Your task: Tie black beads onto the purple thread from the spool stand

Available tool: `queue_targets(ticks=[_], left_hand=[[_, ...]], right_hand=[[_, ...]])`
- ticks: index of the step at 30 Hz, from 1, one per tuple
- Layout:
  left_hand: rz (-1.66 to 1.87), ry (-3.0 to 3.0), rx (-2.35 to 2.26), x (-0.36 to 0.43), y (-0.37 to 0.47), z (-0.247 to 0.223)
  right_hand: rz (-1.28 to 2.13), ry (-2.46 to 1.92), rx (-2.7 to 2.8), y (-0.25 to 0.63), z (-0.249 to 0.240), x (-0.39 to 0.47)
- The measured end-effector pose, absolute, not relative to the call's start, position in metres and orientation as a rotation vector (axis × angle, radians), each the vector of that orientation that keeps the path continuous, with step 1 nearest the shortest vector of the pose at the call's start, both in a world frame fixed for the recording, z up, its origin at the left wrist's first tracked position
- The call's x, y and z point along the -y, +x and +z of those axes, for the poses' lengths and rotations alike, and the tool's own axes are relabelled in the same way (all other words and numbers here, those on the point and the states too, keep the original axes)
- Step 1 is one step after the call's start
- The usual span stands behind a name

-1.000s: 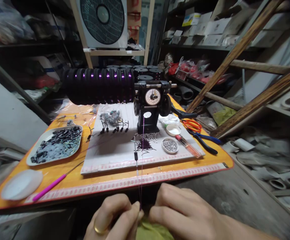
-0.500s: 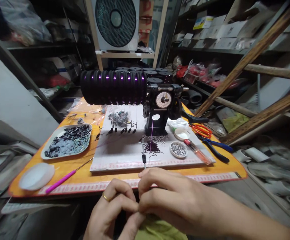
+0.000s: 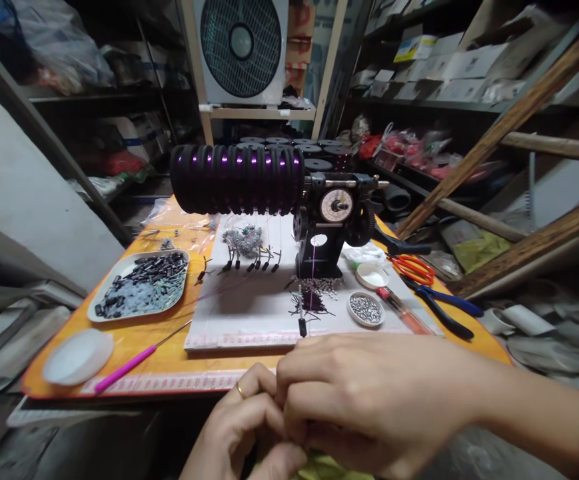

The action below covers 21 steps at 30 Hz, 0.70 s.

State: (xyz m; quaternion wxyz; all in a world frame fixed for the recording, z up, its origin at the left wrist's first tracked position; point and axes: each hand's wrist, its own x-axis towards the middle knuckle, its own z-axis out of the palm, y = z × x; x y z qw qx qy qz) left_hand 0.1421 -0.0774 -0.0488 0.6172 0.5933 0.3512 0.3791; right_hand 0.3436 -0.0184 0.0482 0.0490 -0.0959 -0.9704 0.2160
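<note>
My left hand (image 3: 246,427), with a ring on one finger, is closed in a pinch at the table's front edge. My right hand (image 3: 369,393) bends over it, fingers curled together and touching the left fingertips. Whatever they hold is too small or hidden to make out. Behind them a thin purple line (image 3: 313,267) hangs down in front of a black winding machine (image 3: 336,205). A small black piece on a pale stem (image 3: 302,327) lies just beyond my right knuckles, by a pile of short dark bits (image 3: 314,303).
A tray of small black and clear parts (image 3: 96,283), a round lid (image 3: 78,357) and a pink-handled needle tool (image 3: 126,368) lie left. To the right are a dish of metal beads (image 3: 366,309), blue-handled pliers (image 3: 444,310) and orange-handled scissors (image 3: 414,269). Large spools (image 3: 239,193) extend from the machine.
The view has shifted slightly, so the table scene sits further right. My right hand has turned further over the left, and its fingers are more tucked under. Both hands stay together.
</note>
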Motion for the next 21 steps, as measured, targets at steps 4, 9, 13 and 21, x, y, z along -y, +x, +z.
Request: queue_targets(ticks=[4, 9, 13, 21], left_hand=[[0.815, 1.333, -0.773, 0.074, 0.143, -0.049], [0.8, 1.308, -0.778, 0.073, 0.143, -0.044], [0.836, 1.293, -0.76, 0.073, 0.143, -0.043], [0.941, 1.222, -0.706, 0.076, 0.153, -0.056]], right_hand=[[0.722, -0.307, 2.99, 0.343, 0.05, 0.014], [0.508, -0.267, 3.026, 0.342, 0.05, 0.014], [0.267, -0.185, 3.02, 0.339, 0.047, 0.016], [0.279, -0.135, 2.946, 0.342, 0.03, 0.017]])
